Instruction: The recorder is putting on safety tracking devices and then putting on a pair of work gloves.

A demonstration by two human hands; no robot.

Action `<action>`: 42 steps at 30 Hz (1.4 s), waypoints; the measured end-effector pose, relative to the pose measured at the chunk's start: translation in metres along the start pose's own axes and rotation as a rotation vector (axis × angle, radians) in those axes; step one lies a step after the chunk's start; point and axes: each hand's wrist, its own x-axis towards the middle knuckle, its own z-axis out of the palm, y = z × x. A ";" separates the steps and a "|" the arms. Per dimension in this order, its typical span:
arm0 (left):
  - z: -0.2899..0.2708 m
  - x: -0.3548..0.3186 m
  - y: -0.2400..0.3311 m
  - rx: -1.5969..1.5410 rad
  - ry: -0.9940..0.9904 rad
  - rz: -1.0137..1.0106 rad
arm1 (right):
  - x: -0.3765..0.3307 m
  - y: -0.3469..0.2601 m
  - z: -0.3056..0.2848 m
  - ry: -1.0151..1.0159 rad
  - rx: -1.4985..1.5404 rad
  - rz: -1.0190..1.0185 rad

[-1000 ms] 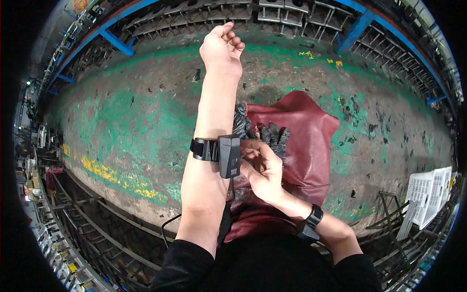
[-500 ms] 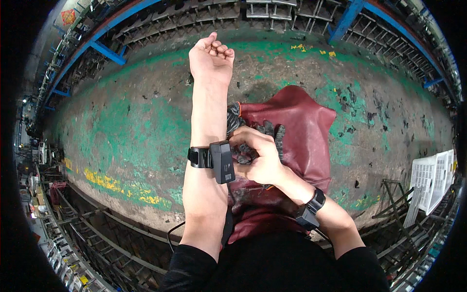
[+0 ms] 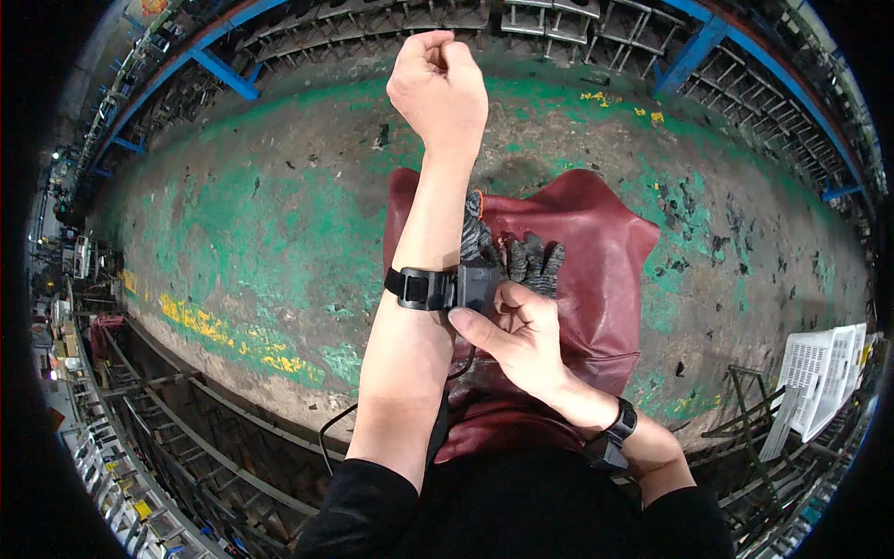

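My left arm reaches forward, and my left hand (image 3: 438, 88) is curled into a fist with nothing visible in it. Around that forearm runs a black strap (image 3: 421, 289) carrying a small black box (image 3: 476, 282). My right hand (image 3: 526, 340) grips the lower right side of the box between thumb and fingers; part of the fingers is hidden. A second black strap (image 3: 622, 421) with a box (image 3: 606, 456) sits on my right forearm. Dark grey knitted gloves (image 3: 535, 259) lie on the dark red apron (image 3: 591, 219) over my lap.
Blue-framed metal racks (image 3: 689, 61) line the far side. At the right stands a white plastic crate (image 3: 819, 377) near metal bars. Worn green paint covers the concrete floor (image 3: 261, 224). A black cable (image 3: 324, 438) loops beside my left elbow.
My left fist has turned over and moved slightly right and farther away, turning the box with it. My right hand has shifted from beside the box to its lower right edge.
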 end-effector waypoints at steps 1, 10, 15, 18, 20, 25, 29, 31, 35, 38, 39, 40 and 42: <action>0.002 -0.001 0.000 0.099 -0.020 0.103 | 0.000 0.000 0.007 0.056 0.022 0.054; 0.015 -0.007 0.012 0.405 -0.083 0.592 | 0.006 -0.005 0.019 0.245 0.005 -0.131; 0.017 -0.011 0.014 0.448 -0.161 0.588 | 0.009 -0.012 0.023 0.250 -0.292 -0.198; 0.015 -0.012 0.013 0.437 -0.166 0.585 | 0.012 -0.013 0.021 0.226 -0.389 -0.186; 0.012 -0.012 0.011 0.428 -0.204 0.542 | 0.013 -0.011 0.017 0.184 -0.410 -0.110; 0.004 -0.014 0.011 0.359 -0.351 0.251 | 0.016 0.002 0.011 0.062 -0.136 -0.012; 0.005 -0.019 0.013 0.325 -0.420 0.201 | 0.013 0.006 0.010 0.025 0.007 0.115; 0.007 -0.020 0.014 0.297 -0.462 0.178 | 0.011 0.004 0.009 0.005 0.058 0.153; 0.009 -0.020 0.016 0.205 -0.450 -0.033 | 0.007 0.002 0.008 0.039 0.127 0.179; 0.010 -0.016 0.018 0.208 -0.432 -0.063 | 0.003 0.002 0.010 0.079 0.184 0.095; 0.011 -0.015 0.019 0.228 -0.424 -0.020 | 0.002 0.002 0.011 0.089 0.206 0.075; 0.011 -0.014 0.020 0.249 -0.416 0.023 | 0.000 0.002 0.012 0.112 0.240 0.044; 0.012 -0.012 0.022 0.314 -0.382 0.190 | -0.001 0.003 0.015 0.111 0.209 0.051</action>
